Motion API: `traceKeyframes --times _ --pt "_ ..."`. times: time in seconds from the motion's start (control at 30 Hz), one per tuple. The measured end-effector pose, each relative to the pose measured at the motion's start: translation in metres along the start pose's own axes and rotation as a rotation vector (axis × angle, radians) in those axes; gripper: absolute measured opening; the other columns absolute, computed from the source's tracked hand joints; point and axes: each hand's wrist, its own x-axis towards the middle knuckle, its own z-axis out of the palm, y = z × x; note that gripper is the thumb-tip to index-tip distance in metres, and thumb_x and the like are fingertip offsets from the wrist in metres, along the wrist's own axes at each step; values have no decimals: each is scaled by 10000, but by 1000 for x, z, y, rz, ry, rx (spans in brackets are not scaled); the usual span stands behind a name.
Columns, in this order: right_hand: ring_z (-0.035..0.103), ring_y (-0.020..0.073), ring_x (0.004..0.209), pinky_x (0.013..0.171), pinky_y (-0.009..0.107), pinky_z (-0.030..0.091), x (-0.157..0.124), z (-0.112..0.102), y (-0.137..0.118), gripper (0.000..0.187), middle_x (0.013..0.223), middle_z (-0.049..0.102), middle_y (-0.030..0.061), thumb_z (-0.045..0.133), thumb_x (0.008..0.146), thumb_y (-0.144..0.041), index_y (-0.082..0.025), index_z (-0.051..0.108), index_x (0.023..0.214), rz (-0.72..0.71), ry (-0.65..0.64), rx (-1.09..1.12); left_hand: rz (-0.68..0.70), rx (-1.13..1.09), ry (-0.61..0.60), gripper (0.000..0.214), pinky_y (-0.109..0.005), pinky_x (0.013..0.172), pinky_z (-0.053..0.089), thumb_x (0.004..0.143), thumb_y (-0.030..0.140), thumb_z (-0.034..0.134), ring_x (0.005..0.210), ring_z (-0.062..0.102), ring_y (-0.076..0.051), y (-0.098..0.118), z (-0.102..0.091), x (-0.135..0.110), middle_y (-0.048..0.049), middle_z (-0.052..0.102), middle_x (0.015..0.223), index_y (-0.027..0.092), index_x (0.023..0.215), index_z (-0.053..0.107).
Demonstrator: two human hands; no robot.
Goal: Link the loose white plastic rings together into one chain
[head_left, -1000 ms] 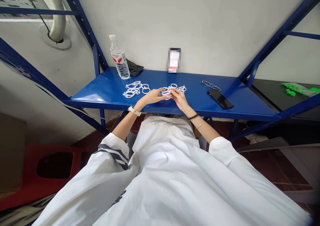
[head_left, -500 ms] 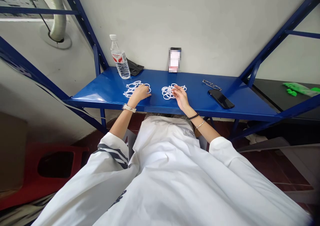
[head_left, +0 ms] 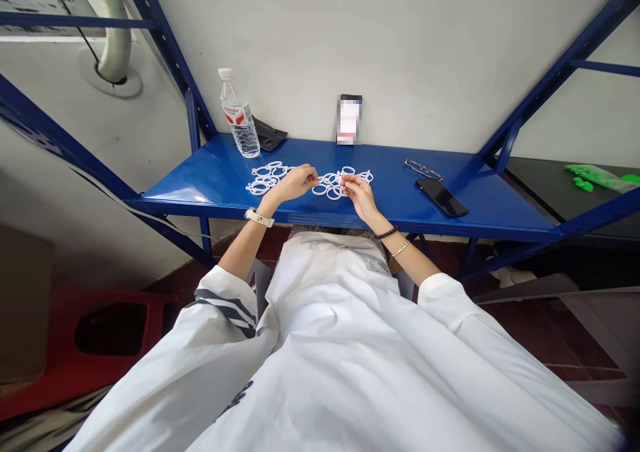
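Two heaps of white plastic rings lie on the blue metal shelf (head_left: 210,179): a left heap (head_left: 264,177) and a right heap (head_left: 345,180). My left hand (head_left: 294,183) sits between the heaps with its fingers curled round a white ring (head_left: 319,189) at its fingertips. My right hand (head_left: 360,193) rests at the near edge of the right heap, its fingers pinched on a ring there. Both forearms reach up from white sleeves.
A water bottle (head_left: 239,116) and a black pouch (head_left: 269,136) stand at the back left. An upright phone (head_left: 349,119) leans on the wall. Glasses (head_left: 423,169) and a flat black phone (head_left: 442,197) lie to the right. A red stool (head_left: 95,335) is down left.
My left hand went out to the left heap, then came back toward the middle with a ring. My right hand stayed at the right heap and closed its fingers again.
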Motion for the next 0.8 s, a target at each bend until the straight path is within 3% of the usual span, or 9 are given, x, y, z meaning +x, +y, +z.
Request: traceKeyframes --times 0.23,0.43,0.63,0.8 --pt "609 115 717 700 250 533 -2 2 -1 287 805 681 -13 802 733 -429 -237 714 926 -19 -118 -18 101 -323 -94 341 -291 744 455 876 507 600 813 589 -169 22 -7 -5 -58 662 909 166 883 615" --pt "595 112 656 624 243 501 -5 6 -5 444 738 658 -11 774 733 -625 -215 709 893 16 -207 -46 208 -531 -62 479 -276 692 445 847 639 632 769 543 -155 26 -6 -5 -48 604 850 161 841 603" --pt "602 128 608 595 264 507 -7 9 -8 479 687 667 21 695 804 -671 -194 684 761 78 -236 -86 214 -579 -19 491 -279 707 454 837 651 657 787 551 -160 24 -3 -4 -49 600 853 163 840 601" --pt "595 128 617 600 263 509 -8 7 -6 488 674 652 12 715 779 -685 -198 688 764 30 -241 -103 139 -531 -37 514 -274 706 470 833 666 644 826 578 -172 23 0 -4 -57 619 876 156 885 607"
